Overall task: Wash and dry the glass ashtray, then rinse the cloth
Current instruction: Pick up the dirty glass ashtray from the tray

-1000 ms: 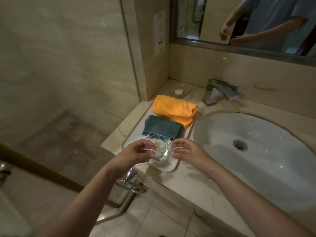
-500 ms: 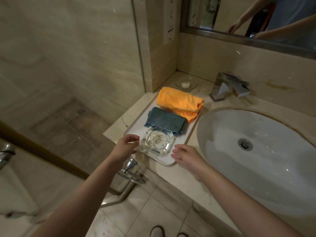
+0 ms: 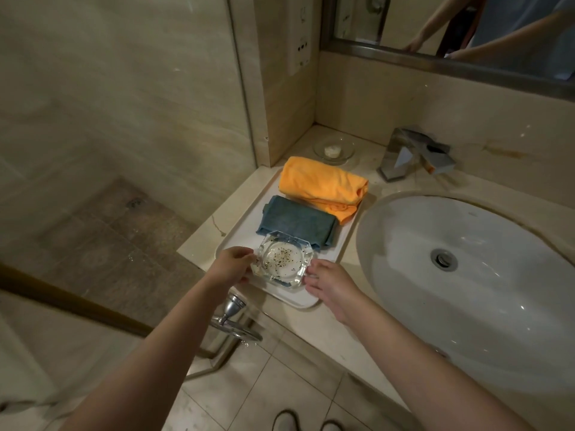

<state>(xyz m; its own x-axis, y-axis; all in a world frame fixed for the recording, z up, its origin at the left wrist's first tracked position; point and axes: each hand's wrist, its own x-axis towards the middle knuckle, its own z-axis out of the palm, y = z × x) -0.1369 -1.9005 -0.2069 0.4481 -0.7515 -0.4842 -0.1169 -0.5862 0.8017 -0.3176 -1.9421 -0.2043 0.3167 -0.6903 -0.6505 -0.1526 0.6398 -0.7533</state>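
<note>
Surroundings: a white tray (image 3: 236, 241) is lying on the beige counter (image 3: 351, 259) left of the sink (image 3: 466, 275); a folded blue cloth (image 3: 295, 220) is sitting mid-tray and an orange cloth (image 3: 323, 183) is lying at the far end, its folded edge overlapping the blue one's far right corner.
Further back: a glass dish (image 3: 334, 149) holding a small pale soap is sitting in the corner by the wall; the steel tap (image 3: 417, 154) is standing behind the sink.
In the way: the blue cloth is lying just behind the ashtray, touching or nearly touching its far edge; nothing is covering the ashtray from above.
Ashtray: the ashtray (image 3: 283, 261) is sitting at the near end of the tray, upright, bowl facing up, dark specks scattered inside.
Axis: it is looking squarish with cut corners, no clear long axis, edges roughly in line with the tray.
Left hand: the left hand (image 3: 231, 265) is curling its fingers against the ashtray's left edge, gripping it.
Right hand: the right hand (image 3: 331, 283) is reaching with loosely spread fingers, fingertips touching the right edge, not closed round it.
</note>
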